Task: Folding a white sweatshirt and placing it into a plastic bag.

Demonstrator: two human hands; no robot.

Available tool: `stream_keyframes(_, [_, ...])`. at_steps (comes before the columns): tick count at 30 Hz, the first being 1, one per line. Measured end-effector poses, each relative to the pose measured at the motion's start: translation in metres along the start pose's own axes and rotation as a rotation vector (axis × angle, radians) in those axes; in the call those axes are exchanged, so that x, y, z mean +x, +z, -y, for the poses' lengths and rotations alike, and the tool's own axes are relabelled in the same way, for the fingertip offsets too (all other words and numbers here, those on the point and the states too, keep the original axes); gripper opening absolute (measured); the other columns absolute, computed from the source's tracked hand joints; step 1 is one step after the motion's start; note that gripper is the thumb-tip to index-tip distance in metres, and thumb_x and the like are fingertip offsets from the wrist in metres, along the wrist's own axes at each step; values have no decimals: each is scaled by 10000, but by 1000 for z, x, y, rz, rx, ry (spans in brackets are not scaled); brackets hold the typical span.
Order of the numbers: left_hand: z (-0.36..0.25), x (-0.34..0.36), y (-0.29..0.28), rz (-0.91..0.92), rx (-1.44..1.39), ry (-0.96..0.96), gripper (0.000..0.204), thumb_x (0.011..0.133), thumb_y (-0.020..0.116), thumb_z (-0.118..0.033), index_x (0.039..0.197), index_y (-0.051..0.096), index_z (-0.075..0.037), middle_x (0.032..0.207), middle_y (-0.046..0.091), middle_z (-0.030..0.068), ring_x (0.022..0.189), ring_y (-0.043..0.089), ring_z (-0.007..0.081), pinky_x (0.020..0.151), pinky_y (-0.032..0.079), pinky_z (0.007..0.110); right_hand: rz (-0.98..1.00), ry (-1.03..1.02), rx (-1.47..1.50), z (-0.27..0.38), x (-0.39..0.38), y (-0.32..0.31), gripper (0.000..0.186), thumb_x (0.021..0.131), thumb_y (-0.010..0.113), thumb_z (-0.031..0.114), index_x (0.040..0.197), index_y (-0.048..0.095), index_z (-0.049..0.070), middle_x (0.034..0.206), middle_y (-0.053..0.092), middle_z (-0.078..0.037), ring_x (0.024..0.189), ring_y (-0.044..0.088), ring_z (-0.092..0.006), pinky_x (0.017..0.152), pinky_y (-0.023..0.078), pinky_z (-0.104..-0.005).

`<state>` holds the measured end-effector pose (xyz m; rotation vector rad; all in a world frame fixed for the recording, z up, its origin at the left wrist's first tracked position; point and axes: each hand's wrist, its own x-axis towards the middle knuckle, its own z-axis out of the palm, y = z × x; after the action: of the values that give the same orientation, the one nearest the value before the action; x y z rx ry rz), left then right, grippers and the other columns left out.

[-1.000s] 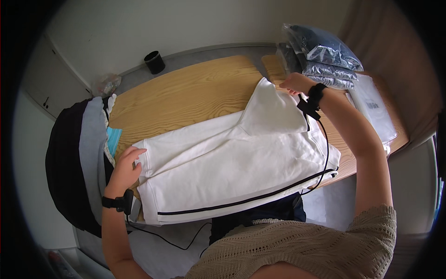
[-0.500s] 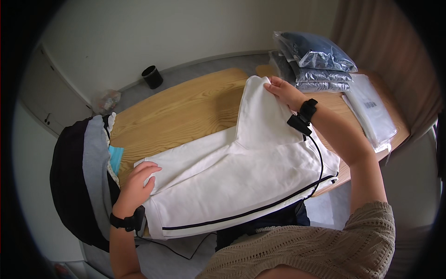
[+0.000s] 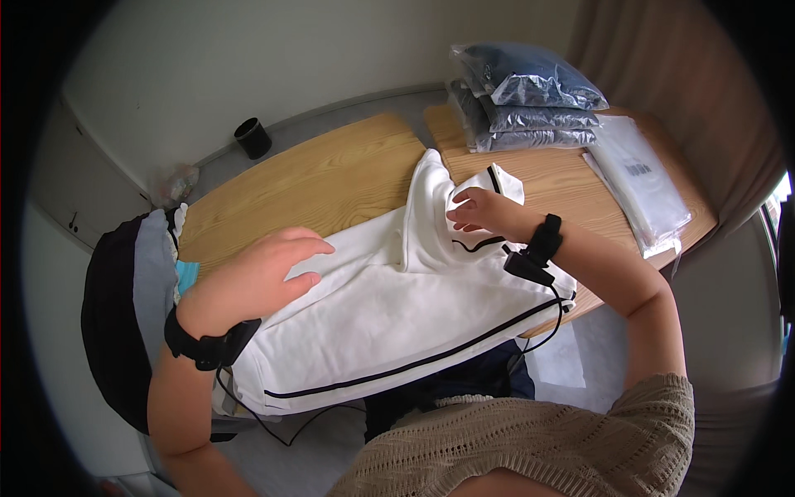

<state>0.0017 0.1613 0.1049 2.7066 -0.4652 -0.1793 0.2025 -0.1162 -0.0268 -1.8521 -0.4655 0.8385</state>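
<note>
White trousers or a similar long garment (image 3: 389,323) with black stripes lie across the wooden table (image 3: 315,166). Their upper right part is bunched and folded up, showing a black-striped band. My left hand (image 3: 261,277) hovers over or rests on the garment's left part, fingers apart and holding nothing; whether it touches the cloth I cannot tell. My right hand (image 3: 484,211) is at the bunched part, fingers loosely bent and apart, with nothing visibly gripped. A black strapped device with a cable is on each wrist.
Bagged dark garments (image 3: 538,83) are stacked at the back right, beside flat clear bags (image 3: 638,182). A pile of dark and grey clothes (image 3: 116,315) lies at the left edge, with something turquoise (image 3: 186,273). A black bin (image 3: 252,137) stands on the floor behind the table.
My left hand has moved up and to the right from the garment's left end. My right hand has released the raised corner and come lower; that part has slumped into upright folds.
</note>
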Motion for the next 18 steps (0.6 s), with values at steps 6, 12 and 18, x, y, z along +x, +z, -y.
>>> stream_keyframes(6, [-14, 65, -28, 153, 65, -106, 326, 884, 536, -209, 1165, 555, -45, 1158, 559, 128, 1090, 519, 275, 915, 427, 346, -34, 289, 447, -12, 51, 0, 278, 848, 675, 243, 1006, 605, 25, 969, 629, -46, 843, 613, -144, 782, 523, -278])
stream_keyframes(12, [-2, 118, -8, 263, 99, -102, 362, 894, 500, -193, 1225, 516, -47, 1247, 524, 127, 1162, 479, 279, 965, 404, 365, -57, 268, 391, -14, 64, 10, 144, 850, 629, 151, 881, 615, 12, 756, 620, -60, 628, 589, -164, 659, 514, -292])
stream_keyframes(18, [19, 170, 24, 28, -32, 11, 352, 930, 464, -156, 1274, 465, -82, 1308, 471, 141, 1212, 444, 296, 997, 372, 365, -43, -89, 186, -22, 31, 6, 157, 870, 558, 118, 944, 544, -20, 735, 547, -48, 612, 542, -125, 547, 442, -275])
